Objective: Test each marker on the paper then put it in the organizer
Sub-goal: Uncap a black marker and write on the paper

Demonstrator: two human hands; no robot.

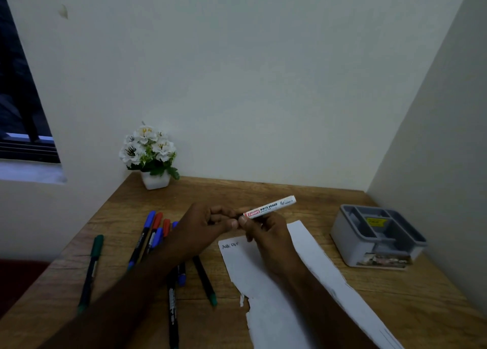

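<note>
A white whiteboard marker with a red label is held above the desk by both hands. My right hand grips its body. My left hand pinches its left end, where the cap sits hidden under the fingers. Below them lies a torn white paper with a few scribbled letters near its top left corner. The grey organizer with several compartments stands to the right of the paper. Several markers with blue, red and green caps lie on the desk to the left, partly hidden by my left forearm.
A white pot of white flowers stands at the back left of the wooden desk. Walls close the back and right sides. A dark window is at the far left. One green-capped marker lies apart near the left edge.
</note>
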